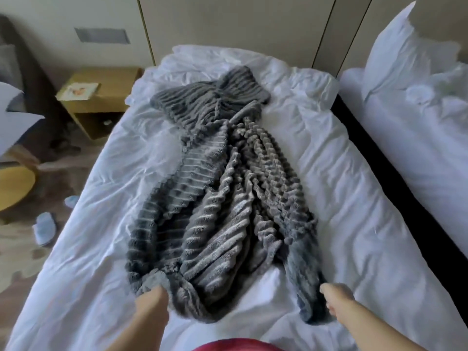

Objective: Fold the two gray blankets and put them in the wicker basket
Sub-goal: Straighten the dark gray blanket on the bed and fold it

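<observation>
Far left on the floor there's a pair of pale blue slippers (45, 228) near a round wooden table (12, 188), and behind those a low wooden nightstand (101, 97) with a card (79, 91) lying on top. Then comes the bed (329, 173) with a crumpled white duvet. The left hand (152, 304) has its grip clamped on the near left corner of the gray ribbed blanket (222, 198), fingers buried in the fabric. The blanket runs lengthwise down the middle of the bed, all bunched into long folds, with a darker wad at the far end, honestly can't tell if that's a second blanket or the same one. The right hand (338, 298) has its grip closed on the near right corner, which trails off as a thin strip. Off to the right there's a second bed (417, 148) with a white pillow (405, 54) propped up
</observation>
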Action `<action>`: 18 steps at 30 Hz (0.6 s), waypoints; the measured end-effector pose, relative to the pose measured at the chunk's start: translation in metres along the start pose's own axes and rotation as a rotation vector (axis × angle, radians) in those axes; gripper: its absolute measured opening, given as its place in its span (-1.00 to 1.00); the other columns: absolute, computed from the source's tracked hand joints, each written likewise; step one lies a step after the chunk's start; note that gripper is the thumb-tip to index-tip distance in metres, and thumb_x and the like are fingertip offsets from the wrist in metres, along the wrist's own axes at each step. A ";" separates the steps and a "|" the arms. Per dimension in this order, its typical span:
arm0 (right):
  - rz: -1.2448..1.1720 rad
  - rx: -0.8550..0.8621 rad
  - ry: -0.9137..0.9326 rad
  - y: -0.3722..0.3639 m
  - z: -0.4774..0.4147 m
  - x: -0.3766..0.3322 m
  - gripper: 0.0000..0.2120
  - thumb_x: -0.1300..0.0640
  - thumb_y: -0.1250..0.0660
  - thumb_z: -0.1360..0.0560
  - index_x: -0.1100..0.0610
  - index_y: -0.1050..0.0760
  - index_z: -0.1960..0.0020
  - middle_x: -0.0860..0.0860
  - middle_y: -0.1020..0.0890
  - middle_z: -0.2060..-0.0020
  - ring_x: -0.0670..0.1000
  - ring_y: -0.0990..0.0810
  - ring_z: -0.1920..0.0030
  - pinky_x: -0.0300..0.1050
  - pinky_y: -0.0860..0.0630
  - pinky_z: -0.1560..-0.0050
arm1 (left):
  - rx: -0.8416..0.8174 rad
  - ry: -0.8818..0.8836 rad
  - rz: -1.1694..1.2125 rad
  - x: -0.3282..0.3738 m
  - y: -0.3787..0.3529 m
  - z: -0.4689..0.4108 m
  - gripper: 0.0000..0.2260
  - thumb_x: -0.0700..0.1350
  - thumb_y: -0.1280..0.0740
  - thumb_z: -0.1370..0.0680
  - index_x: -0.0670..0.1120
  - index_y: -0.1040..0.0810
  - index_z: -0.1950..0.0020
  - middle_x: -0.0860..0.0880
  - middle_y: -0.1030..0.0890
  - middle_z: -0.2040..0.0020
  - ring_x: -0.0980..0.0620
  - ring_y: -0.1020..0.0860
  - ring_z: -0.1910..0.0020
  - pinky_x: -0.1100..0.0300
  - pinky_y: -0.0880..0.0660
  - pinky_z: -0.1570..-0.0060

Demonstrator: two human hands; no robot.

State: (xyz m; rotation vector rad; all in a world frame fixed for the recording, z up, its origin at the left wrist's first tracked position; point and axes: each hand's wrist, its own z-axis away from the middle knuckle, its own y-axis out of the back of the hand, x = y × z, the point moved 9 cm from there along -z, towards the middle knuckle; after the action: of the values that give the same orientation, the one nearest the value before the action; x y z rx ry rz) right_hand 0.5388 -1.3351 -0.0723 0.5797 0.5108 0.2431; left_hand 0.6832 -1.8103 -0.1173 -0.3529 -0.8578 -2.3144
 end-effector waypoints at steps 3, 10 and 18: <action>0.160 -0.055 0.076 -0.028 0.001 -0.013 -0.87 0.29 -0.23 -0.45 0.20 -0.39 0.27 0.12 -0.36 0.49 0.09 -0.33 0.43 -0.12 -0.24 0.43 | -0.027 -0.078 -0.166 0.003 -0.003 -0.002 -0.63 -0.08 -0.27 -0.53 -0.29 -0.46 -0.23 -0.40 -0.53 -0.17 -0.31 -0.59 0.02 -0.27 -0.49 -0.06; 0.510 -0.038 0.377 -0.070 -0.026 -0.071 -0.58 0.23 -0.31 -0.47 0.17 -0.40 -0.32 0.14 -0.49 -0.24 0.17 -0.51 -0.16 -0.08 -0.44 -0.08 | -0.200 -0.075 -0.274 0.000 -0.049 -0.022 -0.40 0.02 -0.44 -0.46 -0.15 -0.29 -0.38 -0.21 -0.53 -0.07 -0.22 -0.54 -0.02 -0.06 -0.53 -0.06; 0.541 0.011 0.406 -0.123 -0.127 -0.114 -0.03 0.15 -0.48 -0.35 0.06 0.06 -0.56 0.17 -0.18 -0.51 0.22 -0.33 -0.41 0.05 -0.33 -0.33 | -0.159 -0.136 -0.643 -0.043 -0.105 -0.052 -0.02 0.13 -0.50 -0.36 -0.10 0.04 -0.56 -0.22 -0.43 -0.38 -0.23 -0.44 -0.30 0.08 -0.40 -0.19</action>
State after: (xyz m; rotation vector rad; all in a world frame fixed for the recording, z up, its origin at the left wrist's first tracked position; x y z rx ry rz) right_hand 0.3849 -1.4177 -0.1903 0.6761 0.7401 0.8854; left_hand 0.6464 -1.7630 -0.2267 -0.3385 -0.9560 -2.9924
